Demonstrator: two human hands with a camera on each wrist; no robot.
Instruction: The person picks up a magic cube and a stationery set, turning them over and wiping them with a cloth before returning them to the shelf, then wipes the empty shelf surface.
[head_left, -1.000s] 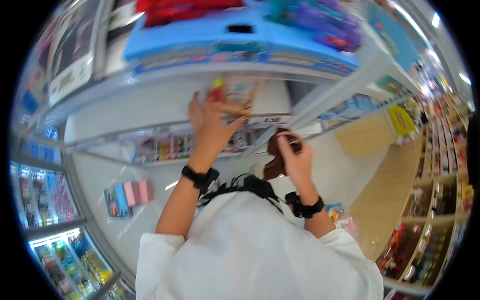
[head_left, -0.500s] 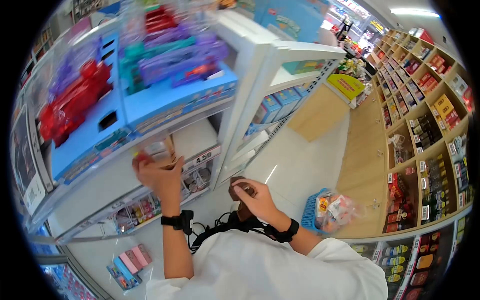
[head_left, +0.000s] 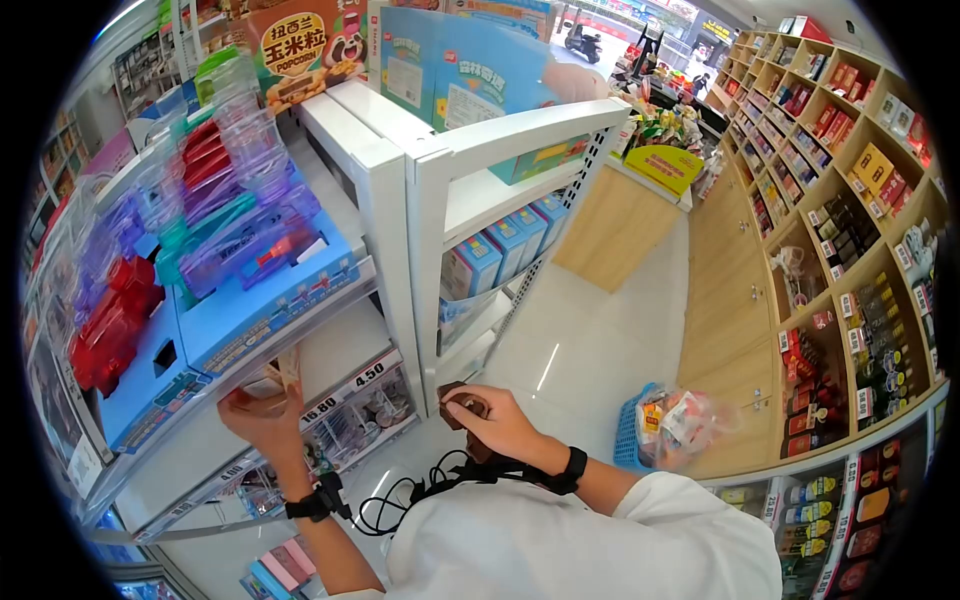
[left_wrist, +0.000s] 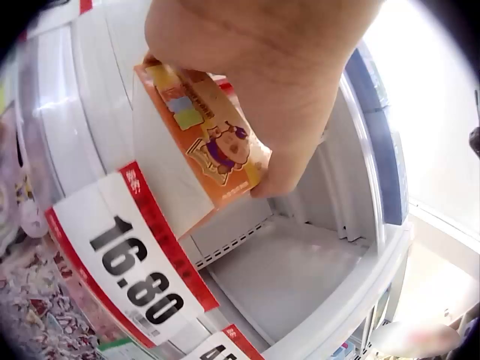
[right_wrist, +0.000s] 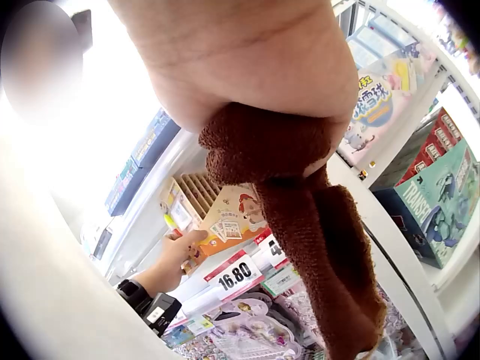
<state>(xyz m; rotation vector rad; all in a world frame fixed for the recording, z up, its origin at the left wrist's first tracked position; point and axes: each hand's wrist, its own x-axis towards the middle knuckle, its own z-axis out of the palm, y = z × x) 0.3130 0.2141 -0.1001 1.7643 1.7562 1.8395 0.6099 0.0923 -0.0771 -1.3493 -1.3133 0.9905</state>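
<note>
At left in your head view, the white shelf (head_left: 345, 338) has an orange box (right_wrist: 229, 214) at its front edge. Your pale floor (head_left: 575, 335) carries a blue basket (head_left: 627, 430), lower right, and pink boxes (head_left: 290, 563), lower left.

"16.80" is printed in black on a red-edged white price tag (left_wrist: 124, 262), and "4.50" is shown on a second price tag (head_left: 369, 374) beside it. "POPCORN" is lettered under "玉米粒" on an orange-brown pack (head_left: 300, 50), and "TRANSF" can be read on a teal box (right_wrist: 444, 202). The small characters on the orange box (left_wrist: 206, 135) cannot be made out.
</note>
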